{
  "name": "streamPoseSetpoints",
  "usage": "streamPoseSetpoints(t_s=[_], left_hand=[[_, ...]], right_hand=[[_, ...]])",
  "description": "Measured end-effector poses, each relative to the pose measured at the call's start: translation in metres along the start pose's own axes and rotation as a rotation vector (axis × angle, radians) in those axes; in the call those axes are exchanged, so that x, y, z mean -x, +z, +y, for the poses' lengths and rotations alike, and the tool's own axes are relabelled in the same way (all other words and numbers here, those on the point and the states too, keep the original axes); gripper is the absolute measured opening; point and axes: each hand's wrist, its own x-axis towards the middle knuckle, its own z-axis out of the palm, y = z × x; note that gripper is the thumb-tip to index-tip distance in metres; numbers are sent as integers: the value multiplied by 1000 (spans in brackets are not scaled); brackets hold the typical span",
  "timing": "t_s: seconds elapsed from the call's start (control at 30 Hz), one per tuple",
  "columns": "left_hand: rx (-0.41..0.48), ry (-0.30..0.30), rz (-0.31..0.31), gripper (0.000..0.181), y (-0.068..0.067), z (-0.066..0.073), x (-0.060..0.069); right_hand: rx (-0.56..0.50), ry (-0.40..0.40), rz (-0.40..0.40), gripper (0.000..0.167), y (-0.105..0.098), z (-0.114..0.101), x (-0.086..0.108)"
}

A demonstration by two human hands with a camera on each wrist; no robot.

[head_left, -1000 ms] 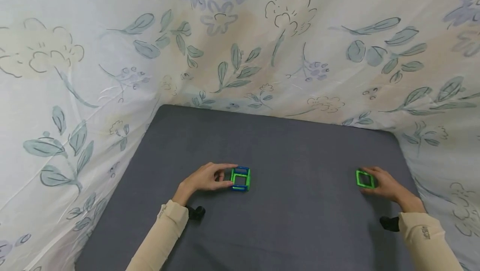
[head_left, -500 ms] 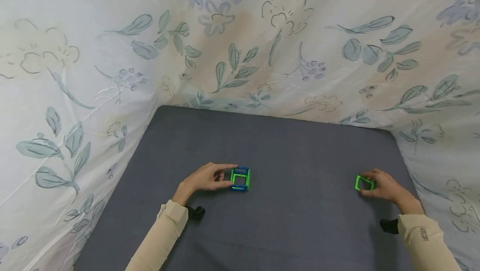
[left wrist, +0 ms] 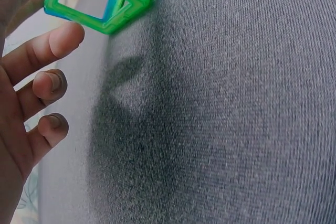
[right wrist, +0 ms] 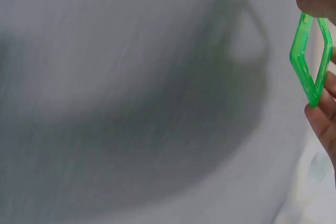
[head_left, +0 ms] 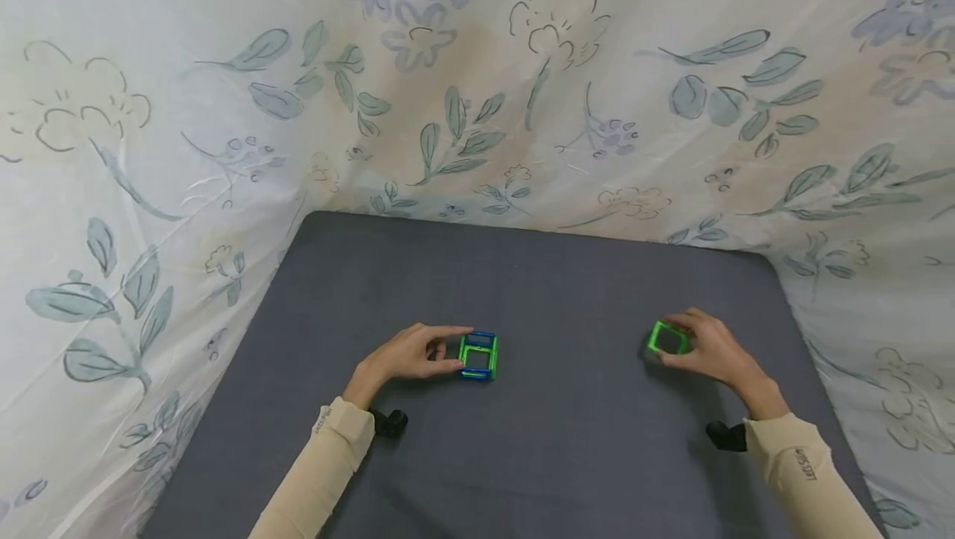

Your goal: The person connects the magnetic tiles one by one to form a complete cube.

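Note:
My left hand (head_left: pixel 410 352) holds a small open cube of green and blue magnetic tiles (head_left: pixel 478 339) on the grey table, thumb and index finger at its left corners. In the left wrist view the green-framed cube (left wrist: pixel 101 24) shows at the top, the other fingers loosely bent below it. Off to the right, my right hand (head_left: pixel 709 347) pinches a single green square magnetic tile (head_left: pixel 653 335) by its edges, tilted. The right wrist view shows this tile (right wrist: pixel 297 59) between thumb and fingers, raised above the table, whose surface bears the hand's shadow.
The dark grey table (head_left: pixel 552 439) stretches between and around both hands. A white floral cloth (head_left: pixel 567 108) hangs behind it and along both sides. A black wrist mount (head_left: pixel 390 423) sits below the left wrist, another (head_left: pixel 725 436) below the right.
My right hand has moved left across the table with the green tile, after tilting it. The left hand and the cube stay where they were. The head view has shifted slightly.

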Motion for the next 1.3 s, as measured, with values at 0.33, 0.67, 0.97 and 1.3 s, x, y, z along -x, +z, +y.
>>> streamPoseSetpoints(t_s=[0.33, 0.67, 0.97, 1.3], left_hand=[[14, -9, -17, 58, -2, 3, -3], [19, 1, -16, 57, -2, 2, -3], [40, -23, -29, 59, -1, 2, -4], [52, -11, -31, 59, -1, -1, -3]], right_hand=[[-94, -211, -9, 54, 23, -124, -67], [-107, -308, -115, 54, 58, -201, -98], [-98, -304, -224, 55, 84, -235, -106], [-74, -319, -236, 57, 96, -240, -106]])
